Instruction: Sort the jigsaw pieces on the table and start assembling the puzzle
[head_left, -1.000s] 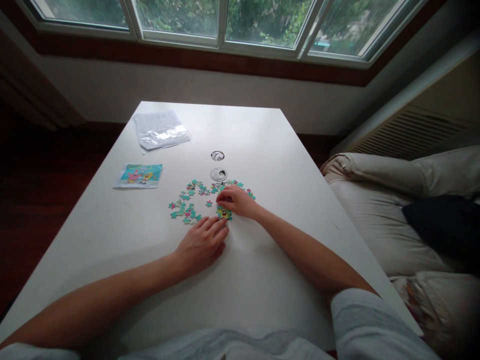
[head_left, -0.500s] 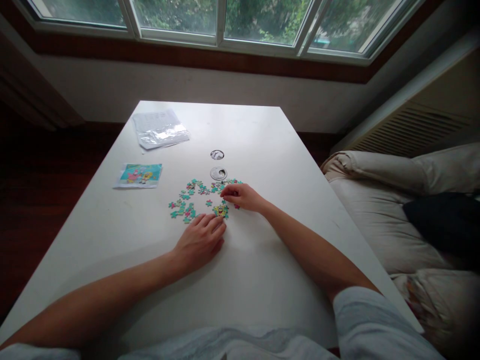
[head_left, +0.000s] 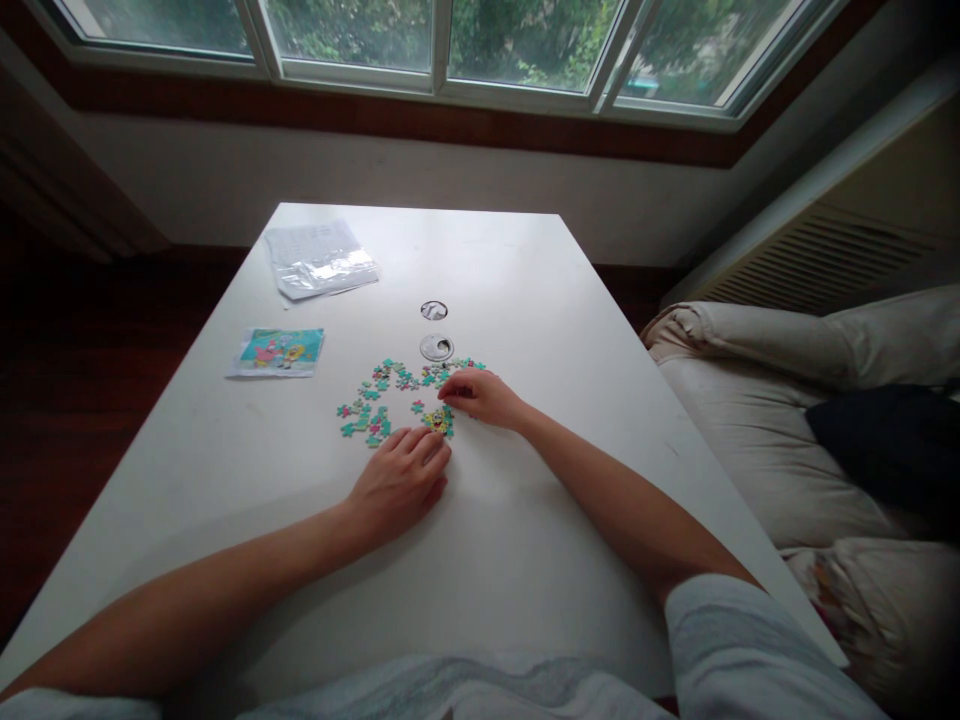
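Loose jigsaw puzzle pieces (head_left: 367,394), mostly teal with some pink and yellow, lie in a rough ring on the white table. A small joined cluster of pieces (head_left: 437,421) with a yellow cartoon face sits between my hands. My left hand (head_left: 405,470) rests palm down, fingers stretched out, its fingertips at the cluster's near edge. Just above the cluster, my right hand (head_left: 476,395) has thumb and fingers pinched together at a small teal piece, which is mostly hidden. A single pink piece (head_left: 418,406) lies left of the cluster.
A picture card (head_left: 279,352) with cartoon figures lies left of the pieces. Behind it is a clear plastic bag with papers (head_left: 322,260). Two round inserts, one nearer (head_left: 436,347) and one farther (head_left: 433,310), are set in the tabletop. A cushioned seat (head_left: 750,430) stands at the right.
My right hand has shifted slightly left and closer to the cluster. The joined cluster has turned or slid a little leftward. My left hand is almost unmoved.
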